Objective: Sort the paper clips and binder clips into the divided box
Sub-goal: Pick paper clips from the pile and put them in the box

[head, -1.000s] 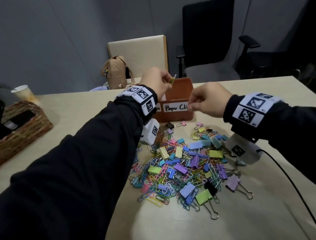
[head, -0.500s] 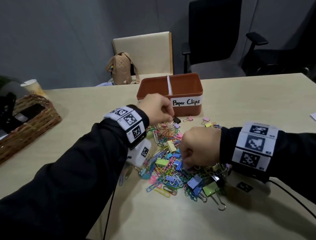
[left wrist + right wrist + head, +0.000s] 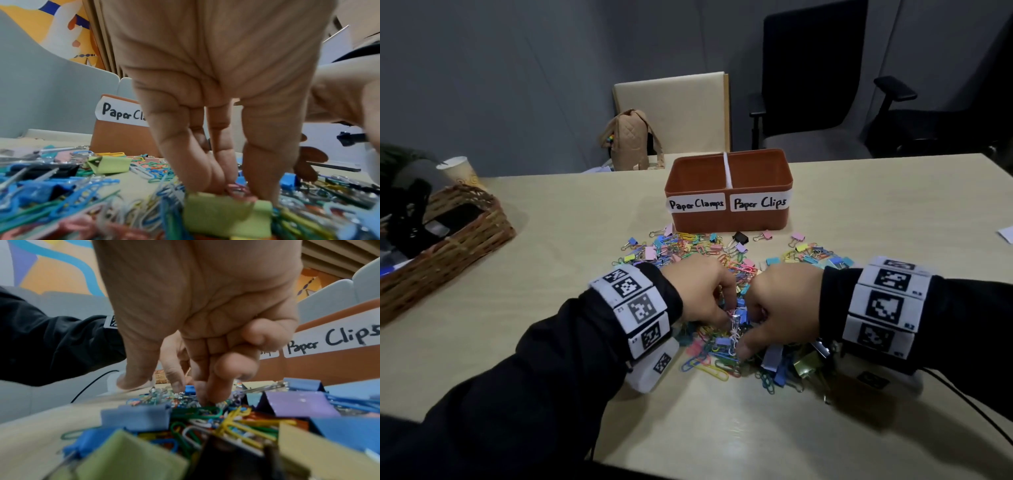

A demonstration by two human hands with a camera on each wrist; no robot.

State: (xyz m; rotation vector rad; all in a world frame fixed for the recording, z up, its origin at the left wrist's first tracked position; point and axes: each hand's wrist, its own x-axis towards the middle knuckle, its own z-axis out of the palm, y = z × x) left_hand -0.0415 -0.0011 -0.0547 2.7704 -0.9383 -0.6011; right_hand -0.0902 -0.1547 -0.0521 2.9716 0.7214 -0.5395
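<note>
While head cam hides fingertips, left hand (image 3: 222, 91) pinches pink paper clip (image 3: 236, 189) (right hand (image 3: 197, 308) grip unclear).

1. Divided box (image 3: 729, 219), front wall, left white label (image 3: 695, 204) – handwritten "Paper Clamps"; left wrist view shows only "Paper Cla".
2. Same box, right white label (image 3: 759, 202) – handwritten "Paper Clips"; also readable in right wrist view.
3. Wristbands (image 3: 635, 305) carry square black-and-white code markers; tiny print beside them unreadable.
</note>
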